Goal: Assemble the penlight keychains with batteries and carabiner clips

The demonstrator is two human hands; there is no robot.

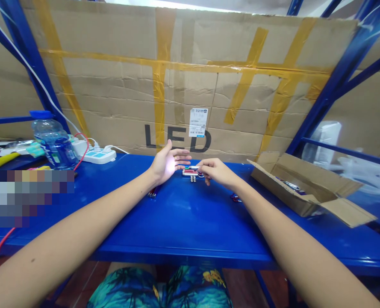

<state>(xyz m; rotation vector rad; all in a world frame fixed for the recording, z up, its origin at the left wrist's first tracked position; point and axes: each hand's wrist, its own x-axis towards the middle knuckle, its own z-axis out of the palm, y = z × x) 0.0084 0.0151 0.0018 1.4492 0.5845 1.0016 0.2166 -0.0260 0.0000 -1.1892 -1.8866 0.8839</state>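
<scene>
My left hand [166,164] is held up over the blue table [190,222], palm turned inward and fingers apart, with nothing in it. A bright whitish spot lights its palm. Between the fingertips of my right hand [216,171] is a slim silver penlight [194,167], pointing left at that palm. Just below it, several similar silver and red penlights [190,173] lie side by side. Several small round silver pieces [193,179] sit in front of them. Dark sticks with shiny ends [152,194] lie partly behind my left wrist. Small red and blue pieces [235,198] show beside my right forearm.
At right stands an open cardboard box [279,192] with shiny items inside. A blue-capped bottle [53,141], a white power strip [100,155] and a red cable [82,158] are at left. Behind the table rises a large taped cardboard panel [125,98] marked LED, between blue metal posts [331,94].
</scene>
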